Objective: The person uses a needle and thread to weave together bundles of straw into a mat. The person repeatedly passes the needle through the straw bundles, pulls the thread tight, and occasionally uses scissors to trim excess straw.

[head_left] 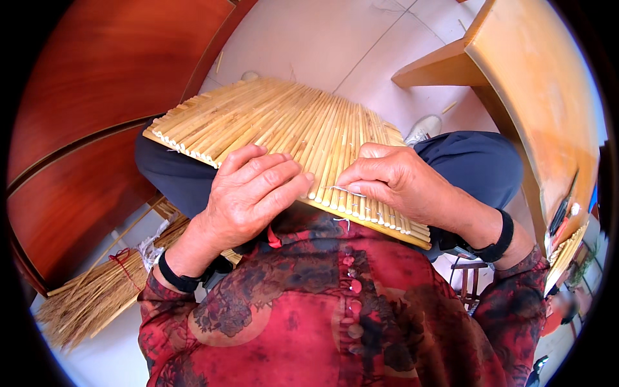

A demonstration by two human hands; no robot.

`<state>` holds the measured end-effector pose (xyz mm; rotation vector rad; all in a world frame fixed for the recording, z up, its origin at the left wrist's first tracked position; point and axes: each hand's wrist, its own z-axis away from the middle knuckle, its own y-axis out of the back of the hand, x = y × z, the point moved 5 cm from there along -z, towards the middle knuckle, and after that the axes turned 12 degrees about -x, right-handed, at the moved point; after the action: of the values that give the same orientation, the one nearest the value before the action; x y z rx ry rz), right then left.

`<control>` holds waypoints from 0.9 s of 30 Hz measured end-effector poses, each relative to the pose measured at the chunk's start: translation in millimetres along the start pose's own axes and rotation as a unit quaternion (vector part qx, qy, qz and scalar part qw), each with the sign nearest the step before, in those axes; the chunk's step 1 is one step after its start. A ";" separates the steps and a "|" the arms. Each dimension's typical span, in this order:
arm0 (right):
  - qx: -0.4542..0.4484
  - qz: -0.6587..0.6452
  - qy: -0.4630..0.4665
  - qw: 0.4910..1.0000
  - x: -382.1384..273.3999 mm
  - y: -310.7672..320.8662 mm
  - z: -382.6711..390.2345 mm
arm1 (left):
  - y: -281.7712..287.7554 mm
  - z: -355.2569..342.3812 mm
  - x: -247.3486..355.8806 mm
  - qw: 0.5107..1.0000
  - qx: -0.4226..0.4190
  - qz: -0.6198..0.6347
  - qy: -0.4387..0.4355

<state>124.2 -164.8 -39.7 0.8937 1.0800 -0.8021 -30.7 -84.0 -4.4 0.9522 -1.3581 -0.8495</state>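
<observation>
Across my lap lies a mat of pale yellow straw stalks (284,119), set side by side, with their cut ends along the edge nearest me. My left hand (248,190) rests on the mat's near edge, fingers stretched out and holding nothing. A short way to its right, my right hand (403,180) is closed in a pinch just above the stalk ends. Between its thumb and forefinger runs a thin white thread (347,191), lying over the stalks. Whether a needle is in the pinch is hidden. Another loose thread end (342,220) hangs below the near edge.
A reddish wooden cabinet (109,77) stands at the left. Below it lies a tied bundle of straw (97,297) with bushy ends. At the right is a light wooden table (541,90) with pen-like tools (560,216) on it. Stalk bits lie on the tiled floor (309,39).
</observation>
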 end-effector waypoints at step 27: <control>-0.058 0.015 0.001 0.998 3.5 3.8 -1.3 | 0.8 -5.8 -0.8 0.999 -0.039 0.005 -0.024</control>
<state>128.0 -162.4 -42.5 0.8112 1.1010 -0.7080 -24.9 -82.6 -3.9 0.8676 -1.3605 -0.9163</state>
